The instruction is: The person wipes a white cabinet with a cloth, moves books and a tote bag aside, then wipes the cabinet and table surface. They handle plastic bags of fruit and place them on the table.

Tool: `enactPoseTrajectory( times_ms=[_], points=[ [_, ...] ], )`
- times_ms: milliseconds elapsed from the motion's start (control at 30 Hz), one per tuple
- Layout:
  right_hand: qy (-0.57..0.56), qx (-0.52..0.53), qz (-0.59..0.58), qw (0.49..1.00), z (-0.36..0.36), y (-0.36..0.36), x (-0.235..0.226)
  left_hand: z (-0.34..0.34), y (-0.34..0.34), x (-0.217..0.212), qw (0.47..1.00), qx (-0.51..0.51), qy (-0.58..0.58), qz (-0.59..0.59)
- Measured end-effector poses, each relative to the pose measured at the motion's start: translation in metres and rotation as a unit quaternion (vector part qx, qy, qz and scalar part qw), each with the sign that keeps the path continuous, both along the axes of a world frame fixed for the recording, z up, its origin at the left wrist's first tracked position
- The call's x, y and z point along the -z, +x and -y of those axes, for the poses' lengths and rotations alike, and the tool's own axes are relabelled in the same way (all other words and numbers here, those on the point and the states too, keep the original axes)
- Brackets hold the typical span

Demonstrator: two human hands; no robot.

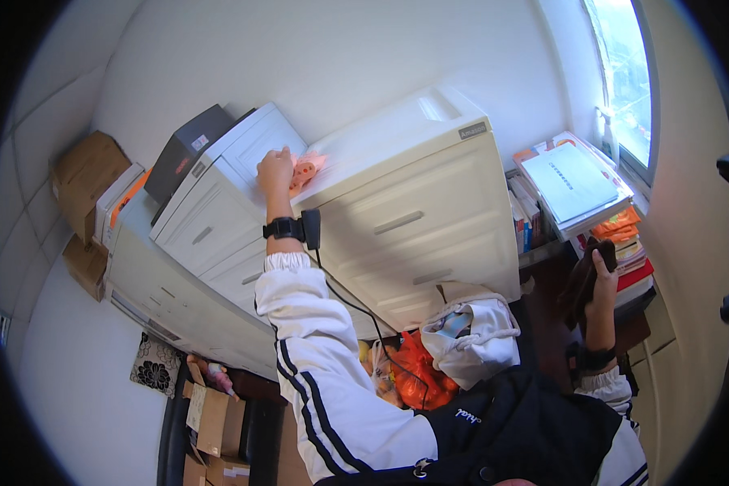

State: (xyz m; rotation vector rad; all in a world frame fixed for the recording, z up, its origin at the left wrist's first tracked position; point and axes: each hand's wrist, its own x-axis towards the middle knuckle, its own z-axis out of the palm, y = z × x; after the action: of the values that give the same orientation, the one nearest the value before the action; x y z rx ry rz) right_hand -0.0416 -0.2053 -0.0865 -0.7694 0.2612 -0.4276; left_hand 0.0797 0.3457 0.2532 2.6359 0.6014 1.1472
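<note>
While hands pinch cloth and something brown — a white bag holds something blue.

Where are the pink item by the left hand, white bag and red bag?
Pink item [307, 172]: head view, its middle.
White bag [478, 350]: head view, its side.
Red bag [437, 389]: head view, its side.

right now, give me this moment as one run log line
left hand: on pink patterned cloth, atop white drawer cabinet | right hand: at dark brown object, kind unclear | nearby: stacked booklets, white drawstring bag
</note>
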Motion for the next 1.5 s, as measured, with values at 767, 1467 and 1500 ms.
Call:
enactPoseTrajectory(
  times_ms=[767,1467,1500],
  points=[
    [0.13,0.088,-0.107,0.982,0.023,-0.059,0.054,0.086,-0.063,0.07,0.907,0.041,0.304,0.289],
    [-0.114,-0.522,-0.342,0.773,0.055,0.092,0.233,0.452,-0.004,0.259,0.856,0.392,-0.29,-0.174],
    [-0.141,-0.528,-0.339,0.766,0.05,0.096,0.242,0.453,0.012,0.282,0.821,0.362,-0.388,-0.212]
  ],
)
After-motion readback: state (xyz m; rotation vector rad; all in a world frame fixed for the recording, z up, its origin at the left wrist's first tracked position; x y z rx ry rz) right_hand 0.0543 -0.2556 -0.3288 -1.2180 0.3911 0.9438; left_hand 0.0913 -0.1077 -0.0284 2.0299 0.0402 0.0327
